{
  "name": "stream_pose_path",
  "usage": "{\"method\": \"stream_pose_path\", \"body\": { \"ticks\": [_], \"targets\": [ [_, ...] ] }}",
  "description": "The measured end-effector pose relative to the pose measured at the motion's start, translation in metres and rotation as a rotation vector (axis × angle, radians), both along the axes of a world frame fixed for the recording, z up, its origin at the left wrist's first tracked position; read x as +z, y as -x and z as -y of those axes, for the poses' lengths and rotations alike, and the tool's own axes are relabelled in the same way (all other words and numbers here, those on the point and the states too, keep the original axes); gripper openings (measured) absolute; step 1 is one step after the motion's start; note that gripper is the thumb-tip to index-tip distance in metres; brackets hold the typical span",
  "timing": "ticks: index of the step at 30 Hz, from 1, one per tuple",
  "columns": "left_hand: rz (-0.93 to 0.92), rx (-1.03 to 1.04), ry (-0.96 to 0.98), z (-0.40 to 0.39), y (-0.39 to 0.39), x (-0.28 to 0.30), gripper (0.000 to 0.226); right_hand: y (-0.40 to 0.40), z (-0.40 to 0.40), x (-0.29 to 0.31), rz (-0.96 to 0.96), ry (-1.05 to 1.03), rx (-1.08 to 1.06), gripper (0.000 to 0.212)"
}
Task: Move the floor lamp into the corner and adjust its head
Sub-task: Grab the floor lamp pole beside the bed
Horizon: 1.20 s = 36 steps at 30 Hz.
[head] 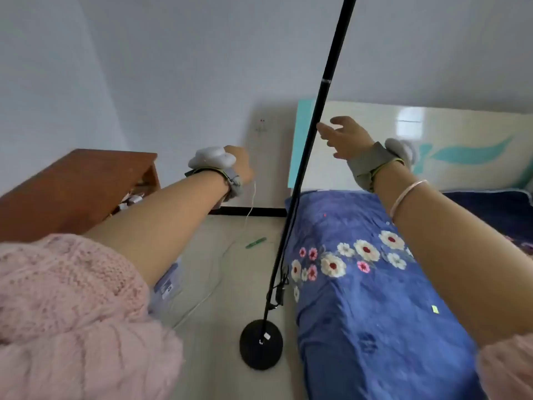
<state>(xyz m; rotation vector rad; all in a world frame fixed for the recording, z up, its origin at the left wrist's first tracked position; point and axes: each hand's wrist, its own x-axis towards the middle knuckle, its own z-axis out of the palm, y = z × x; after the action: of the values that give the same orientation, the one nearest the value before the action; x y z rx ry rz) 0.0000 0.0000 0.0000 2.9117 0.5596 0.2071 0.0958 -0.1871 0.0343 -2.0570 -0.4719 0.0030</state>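
A black floor lamp stands between the bed and the floor space, its thin pole (310, 134) rising out of the top of the view and its round black base (261, 345) on the pale floor. The lamp head is out of view. My right hand (344, 137) is stretched out with fingers spread, just right of the pole at mid height and not around it. My left hand (240, 166) reaches toward the wall left of the pole; its fingers are hidden behind the wrist, close to a thin white cable (251, 203).
A bed with a blue floral cover (360, 284) and a white-and-teal headboard (432, 140) fills the right. A brown wooden cabinet (78, 186) stands at the left near the corner. A wall socket (262, 125), a green pen (255, 243) and a plastic box (168, 284) are also in view.
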Motion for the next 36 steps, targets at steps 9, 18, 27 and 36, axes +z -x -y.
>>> {"method": "stream_pose_path", "body": {
  "ticks": [9, 18, 27, 36],
  "targets": [
    [-0.375, -0.181, -0.132, -0.048, -0.097, -0.083, 0.034, -0.068, -0.067, -0.062, -0.187, -0.48, 0.03, 0.038],
    [-0.532, -0.545, 0.436, -0.016, -0.21, -0.145, 0.041, -0.154, -0.053, -0.069, -0.303, -0.62, -0.021, 0.047],
    [-0.582, -0.642, 0.688, 0.047, -0.295, -0.219, 0.017, -0.255, -0.029, -0.079, -0.339, -0.724, -0.043, 0.048],
    [-0.376, -0.415, 0.706, 0.017, -0.384, -0.2, 0.044, -0.361, -0.084, -0.058, -0.393, -0.705, 0.069, 0.051]
  ]
}}
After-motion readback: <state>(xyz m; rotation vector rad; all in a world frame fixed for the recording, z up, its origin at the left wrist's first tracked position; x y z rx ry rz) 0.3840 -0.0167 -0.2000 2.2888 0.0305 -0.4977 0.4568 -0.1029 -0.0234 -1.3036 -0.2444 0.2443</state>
